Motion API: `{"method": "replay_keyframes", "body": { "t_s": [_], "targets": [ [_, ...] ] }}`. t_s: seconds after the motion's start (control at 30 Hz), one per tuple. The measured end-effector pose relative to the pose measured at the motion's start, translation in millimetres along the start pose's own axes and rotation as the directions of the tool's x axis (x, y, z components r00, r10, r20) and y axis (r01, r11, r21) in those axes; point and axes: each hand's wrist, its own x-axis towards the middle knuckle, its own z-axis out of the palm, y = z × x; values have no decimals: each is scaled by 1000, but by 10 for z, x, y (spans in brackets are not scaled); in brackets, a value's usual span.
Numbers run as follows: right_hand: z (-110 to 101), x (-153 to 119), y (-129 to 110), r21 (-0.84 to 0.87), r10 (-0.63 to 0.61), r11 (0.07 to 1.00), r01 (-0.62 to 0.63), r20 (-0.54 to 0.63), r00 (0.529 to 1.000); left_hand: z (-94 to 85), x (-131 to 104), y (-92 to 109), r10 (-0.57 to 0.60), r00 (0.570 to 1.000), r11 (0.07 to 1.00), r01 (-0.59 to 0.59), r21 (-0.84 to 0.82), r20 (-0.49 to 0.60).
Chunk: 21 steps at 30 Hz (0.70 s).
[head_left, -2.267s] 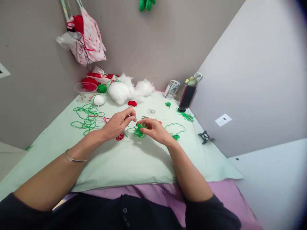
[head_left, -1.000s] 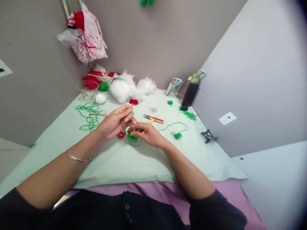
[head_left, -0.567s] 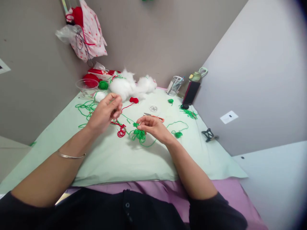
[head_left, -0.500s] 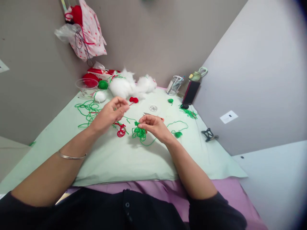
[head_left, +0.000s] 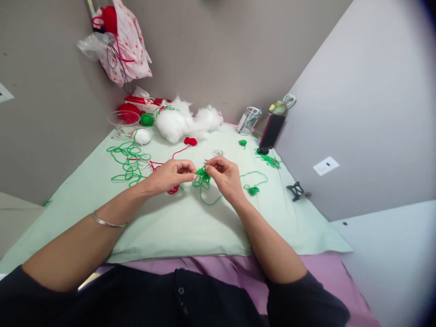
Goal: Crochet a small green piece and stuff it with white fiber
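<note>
Small tangled green yarn piece (head_left: pixel 203 175) pinched between my left hand (head_left: pixel 172 173) and right hand (head_left: pixel 225 175), both closed on it, just above pale green cloth (head_left: pixel 177 222). Loose green strand (head_left: pixel 207 200) loops below it.

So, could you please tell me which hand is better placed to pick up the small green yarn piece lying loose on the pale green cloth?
Probably the right hand: the small green yarn piece lies just beside its wrist, while the left hand sits across the green yarn tangle.
</note>
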Motion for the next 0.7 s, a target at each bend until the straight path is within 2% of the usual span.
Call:
{"method": "replay_keyframes", "body": {
  "t_s": [0.07, 0.17, 0.23, 0.37, 0.5, 0.6, 0.7],
  "targets": [
    [-17, 19, -6, 58, 49, 997, -47, -25, 998, -11, -11, 22, 16, 999, 1000, -15, -27, 32],
    [-70, 56, 0, 233, 205, 948, -218, 81, 975, -6, -26, 35, 33, 997, 997, -28, -67, 69],
    [-102, 76, 12, 291, 259, 911, -292, 148, 955, 9, -26, 24, 35, 999, 996, -33, -78, 28],
    [-105, 74, 15, 290, 252, 911, -292, 167, 953, 40, -3, -38, 2, 997, 995, -10, -104, -77],
    [-62, 44, -5, 291, 204, 921, -259, 207, 957, 46, 21, -88, -17, 996, 993, 7, -116, -85],
    [-76, 66, 14, 294, 211, 925, -240, 125, 969, 10, 16, -63, -21, 999, 996, 17, -91, -37],
    [-155, 132, 57, 351, 251, 906, -235, 2, 968, -53, -9, -7, -58, 993, 997, 63, -48, 99]
  ]
}}
